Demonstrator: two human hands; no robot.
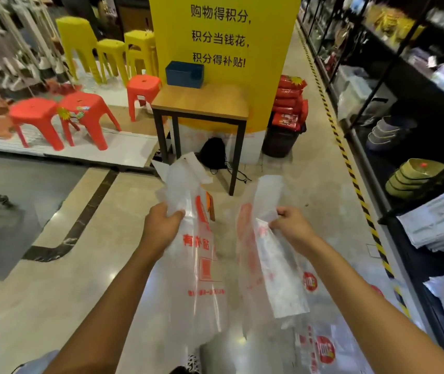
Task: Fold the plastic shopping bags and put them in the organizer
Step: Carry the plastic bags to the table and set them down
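so far left there's a bunch of red stools and yellow stools on the shop floor, nothing to do with the job. Then the left hand, fingers curled tight round the upper part of a see-through shopping bag with red print, handles flopping up above the fist and the body hanging down toward the floor. Straight ahead past it is a small wooden table against a yellow pillar, and the blue organizer sits at its back left corner, well apart from the hands.

Right hand is also closed, pinching the other side of the plastic. I honestly can't tell if that's the same bag spread open between both hands or a second one. More bags are lying on the floor down by the right arm, and black shelves of stock run along the right.

My guess is the step is getting one bag flattened out before folding. To do it well I'd pull the two sides level so the handles line up, shake the air out, then carry it to the table and press it flat there. Folding thin plastic mid-air just makes it slide and puff back up, and a lumpy fold likely won't sit neatly in that box
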